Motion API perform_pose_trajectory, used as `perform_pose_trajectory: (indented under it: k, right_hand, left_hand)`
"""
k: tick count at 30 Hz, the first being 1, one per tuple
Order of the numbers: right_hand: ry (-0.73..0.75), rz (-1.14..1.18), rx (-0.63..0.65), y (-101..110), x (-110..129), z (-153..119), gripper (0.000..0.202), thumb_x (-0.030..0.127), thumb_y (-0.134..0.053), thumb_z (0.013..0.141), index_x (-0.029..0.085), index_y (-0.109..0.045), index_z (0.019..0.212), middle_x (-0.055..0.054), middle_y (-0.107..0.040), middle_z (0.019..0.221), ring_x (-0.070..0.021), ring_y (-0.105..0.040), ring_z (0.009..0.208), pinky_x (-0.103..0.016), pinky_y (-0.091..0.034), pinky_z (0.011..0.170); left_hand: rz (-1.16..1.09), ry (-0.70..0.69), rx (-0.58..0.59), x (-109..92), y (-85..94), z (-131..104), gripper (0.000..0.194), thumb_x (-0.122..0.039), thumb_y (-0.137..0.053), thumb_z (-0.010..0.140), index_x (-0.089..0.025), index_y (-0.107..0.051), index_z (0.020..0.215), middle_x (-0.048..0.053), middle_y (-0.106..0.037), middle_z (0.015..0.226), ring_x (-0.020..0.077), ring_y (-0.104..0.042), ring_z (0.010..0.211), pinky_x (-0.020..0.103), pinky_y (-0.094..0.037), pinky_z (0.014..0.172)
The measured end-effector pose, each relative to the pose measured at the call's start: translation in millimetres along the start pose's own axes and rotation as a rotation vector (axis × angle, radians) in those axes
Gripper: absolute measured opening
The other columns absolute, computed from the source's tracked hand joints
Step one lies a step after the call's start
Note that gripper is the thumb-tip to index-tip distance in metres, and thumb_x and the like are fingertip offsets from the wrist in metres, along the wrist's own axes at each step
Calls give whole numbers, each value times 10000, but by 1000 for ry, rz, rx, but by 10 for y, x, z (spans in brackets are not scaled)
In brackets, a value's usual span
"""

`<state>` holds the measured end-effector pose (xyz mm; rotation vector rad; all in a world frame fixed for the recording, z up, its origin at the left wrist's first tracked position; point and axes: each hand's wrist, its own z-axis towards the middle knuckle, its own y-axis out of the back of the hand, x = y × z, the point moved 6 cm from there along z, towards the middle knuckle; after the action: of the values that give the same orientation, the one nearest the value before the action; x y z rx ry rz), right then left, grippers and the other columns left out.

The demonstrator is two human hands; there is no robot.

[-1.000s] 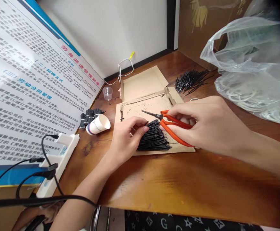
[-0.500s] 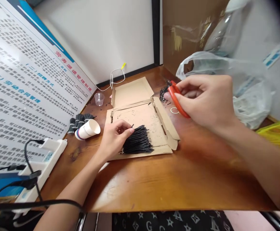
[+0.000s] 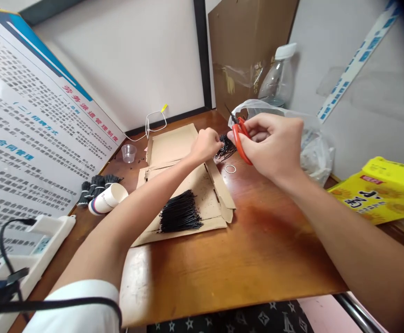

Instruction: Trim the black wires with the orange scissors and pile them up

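Observation:
Red-handled scissors [image 3: 240, 138] are in my right hand [image 3: 274, 143], their dark blades pointing up and to the left. My left hand [image 3: 207, 145] reaches over the far right part of the open cardboard box [image 3: 207, 185], its fingers curled beside a loose pile of black strands [image 3: 226, 147]; what its fingertips hold, if anything, is hidden. A neat bundle of short black strands [image 3: 181, 212] lies on the near part of the box. Small dark bits are scattered on the cardboard.
Left of the box are a tipped paper cup [image 3: 108, 199], tied black bundles [image 3: 97, 185], a clear cup [image 3: 128, 153] and a power strip [image 3: 49, 245]. To the right lie a white ring [image 3: 230, 169], a plastic bag [image 3: 316, 152], a bottle [image 3: 278, 78] and a yellow packet [image 3: 378, 189].
My left hand has moved from the neat bundle up and right to the loose pile. My right hand keeps hold of the scissors. The view has shifted to the right.

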<state>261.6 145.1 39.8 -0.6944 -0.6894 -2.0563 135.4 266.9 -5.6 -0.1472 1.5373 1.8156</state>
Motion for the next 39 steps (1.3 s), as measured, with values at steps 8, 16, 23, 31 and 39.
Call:
perform_pose_trajectory:
  k: [8, 16, 23, 31, 39]
  right_hand:
    - [39, -64, -6, 21, -36, 23, 214, 264, -706, 773, 237, -567, 613, -12, -615, 592, -150, -514, 507, -348, -425, 543]
    - [37, -93, 22, 9, 14, -18, 222, 295, -697, 799, 236, -580, 618, -16, -626, 600, -143, -489, 529, -345, -396, 554]
    - [60, -99, 130, -108, 115, -119, 219, 279, -686, 784, 243, -557, 611, -9, -608, 589, -143, -481, 520, -344, -390, 549]
    - [121, -127, 198, -242, 164, -248, 222, 265, -687, 750, 241, -540, 586, -13, -610, 559, -158, -497, 503, -350, -372, 539]
    - [150, -171, 327, -333, 233, -347, 210, 236, -645, 810, 228, -559, 618, -5, -559, 535, -142, -466, 489, -338, -382, 546]
  left_hand:
    - [174, 18, -200, -11, 81, 208, 147, -201, -603, 898, -149, -589, 761, 130, -669, 917, 246, -598, 874, 382, -448, 790]
    - [194, -137, -87, 184, 806, -1046, 142, -162, -614, 838, -177, -680, 713, 39, -708, 724, 160, -576, 636, 308, -448, 684]
    - [162, -90, 205, 222, 876, -2005, 69, -198, -652, 875, -197, -720, 862, 40, -704, 836, 144, -587, 635, 282, -464, 619]
    - [114, -77, 119, 218, 695, -2089, 143, -79, -658, 850, -178, -623, 753, -4, -595, 724, 146, -552, 670, 276, -442, 649]
    - [139, -77, 64, 208, 712, -2140, 140, -89, -604, 890, -177, -565, 788, 6, -611, 784, 146, -546, 696, 286, -453, 672]
